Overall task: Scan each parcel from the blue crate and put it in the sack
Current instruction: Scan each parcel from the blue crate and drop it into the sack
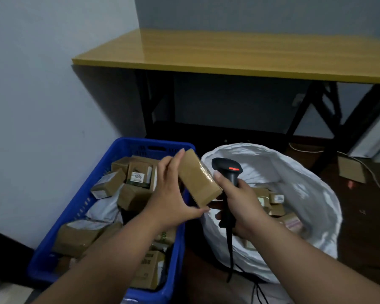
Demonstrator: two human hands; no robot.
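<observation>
Table [239,53] against grey wall [42,84]; dark floor [360,216] below.

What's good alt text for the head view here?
A person's left hand holds a brown parcel beside a black handheld scanner gripped in the right hand. Below sit a blue crate of parcels and an open white sack with several inside; a yellow table stands behind.

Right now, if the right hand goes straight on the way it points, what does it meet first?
Probably the parcel held by the left hand: the right hand, holding the scanner, already touches it with the forefinger. Depth is unclear.
</observation>
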